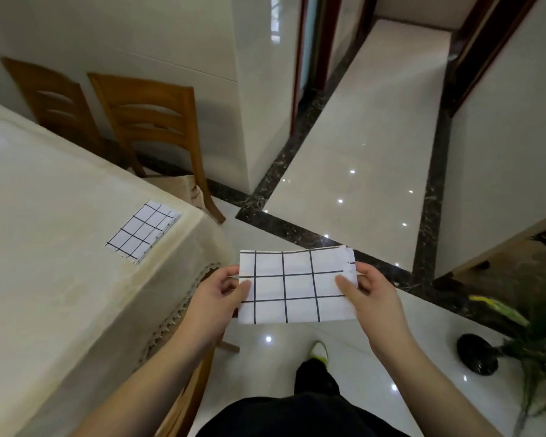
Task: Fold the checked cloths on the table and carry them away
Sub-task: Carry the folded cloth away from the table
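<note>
Beside the cloth-covered counter (pixel 60 247), a person holds a folded checked cloth (pixel 297 285) flat above the tiled floor (pixel 360 152), the left hand (pixel 216 298) pinching its left edge and the right hand (pixel 372 294) pinching its right in a closed grip. Another folded checked cloth (pixel 142 231) lies near the counter's corner, close to two wooden chairs (pixel 158 121).

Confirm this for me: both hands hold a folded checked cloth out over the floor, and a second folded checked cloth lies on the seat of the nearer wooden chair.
Not quite. The second folded checked cloth lies on the table near its corner, not on a chair seat. The head view shows this. The rest stands: the left hand and right hand hold a folded checked cloth out over the floor.
</note>
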`<state>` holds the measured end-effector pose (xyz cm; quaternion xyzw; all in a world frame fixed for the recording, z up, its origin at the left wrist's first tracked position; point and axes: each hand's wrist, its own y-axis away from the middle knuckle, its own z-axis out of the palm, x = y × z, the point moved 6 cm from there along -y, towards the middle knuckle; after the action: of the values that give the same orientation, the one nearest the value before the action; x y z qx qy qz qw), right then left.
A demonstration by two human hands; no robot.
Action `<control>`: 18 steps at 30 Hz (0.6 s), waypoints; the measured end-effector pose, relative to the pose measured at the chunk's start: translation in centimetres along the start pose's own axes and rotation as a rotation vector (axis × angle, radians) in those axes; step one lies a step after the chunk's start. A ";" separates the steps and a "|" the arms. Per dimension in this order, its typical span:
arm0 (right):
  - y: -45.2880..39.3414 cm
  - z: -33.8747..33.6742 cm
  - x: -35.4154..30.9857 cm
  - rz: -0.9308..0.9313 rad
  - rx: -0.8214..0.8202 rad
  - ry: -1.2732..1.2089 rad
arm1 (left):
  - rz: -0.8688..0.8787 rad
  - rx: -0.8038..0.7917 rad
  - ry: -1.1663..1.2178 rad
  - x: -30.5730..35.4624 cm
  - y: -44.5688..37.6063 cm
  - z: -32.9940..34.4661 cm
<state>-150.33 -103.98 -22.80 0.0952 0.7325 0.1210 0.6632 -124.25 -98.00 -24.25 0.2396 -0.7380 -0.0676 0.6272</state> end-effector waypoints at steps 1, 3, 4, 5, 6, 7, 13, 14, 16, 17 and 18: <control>-1.7 0.0 -0.3 0.001 -0.027 0.007 | -0.005 0.023 0.008 0.4 -0.8 0.4; -4.9 0.1 -0.9 0.008 -0.086 0.019 | -0.029 0.065 0.051 1.1 -2.2 1.1; -6.4 0.2 -1.4 0.008 -0.118 0.023 | -0.043 0.086 0.077 1.6 -2.9 1.5; -7.9 0.3 -1.9 0.011 -0.152 0.029 | -0.062 0.113 0.104 1.9 -3.6 1.8; -9.3 0.4 -2.3 0.020 -0.184 0.032 | -0.078 0.142 0.125 2.3 -4.2 2.0; -10.6 0.6 -2.8 0.027 -0.213 0.035 | -0.088 0.174 0.150 2.6 -4.8 2.2; -16.5 3.2 -5.4 -0.006 -0.395 0.126 | -0.122 0.328 0.249 3.9 -6.7 2.0; -17.2 4.0 -5.8 -0.013 -0.428 0.144 | -0.140 0.351 0.264 3.8 -6.7 1.7; -18.5 5.7 -6.2 -0.017 -0.489 0.177 | -0.174 0.401 0.306 3.3 -6.9 1.0; -19.2 6.7 -6.3 -0.015 -0.520 0.191 | -0.185 0.427 0.327 3.1 -6.9 0.6; -19.8 7.8 -6.4 -0.010 -0.551 0.203 | -0.190 0.456 0.347 2.9 -7.0 0.1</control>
<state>-141.50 -124.32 -23.48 -0.1048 0.7349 0.3210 0.5881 -122.75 -105.45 -24.51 0.4502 -0.5902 0.0834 0.6649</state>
